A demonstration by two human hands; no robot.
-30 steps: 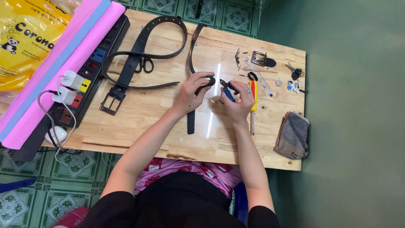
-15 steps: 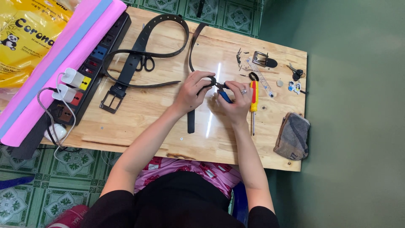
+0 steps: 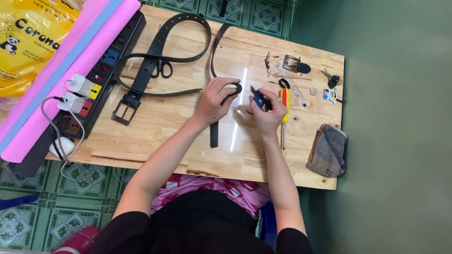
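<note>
Centrally, the left hand [image 3: 214, 101] pinches the folded end of a black belt strap [image 3: 214, 134] lying on the wooden table [image 3: 160, 136]; the right hand [image 3: 268, 113] curls its fingers around a blue-handled tool [image 3: 259, 99], its tip hard to make out. Bare wood lies open toward the lower edge. A yellow screwdriver [image 3: 284, 106] sits just right. At upper left, a power strip [image 3: 94, 80] runs under a pink roll [image 3: 61, 70]. Green tiled floor surrounds the table.

So we've got the buckled belt [image 3: 141, 80] lying on the wooden table [image 3: 179, 141], power strip [image 3: 89, 84] off to its left. The screwdriver [image 3: 284, 113] sits right of the hands, loose buckle [image 3: 294, 63] behind it, folded cloth [image 3: 327, 150] near the right edge.
</note>
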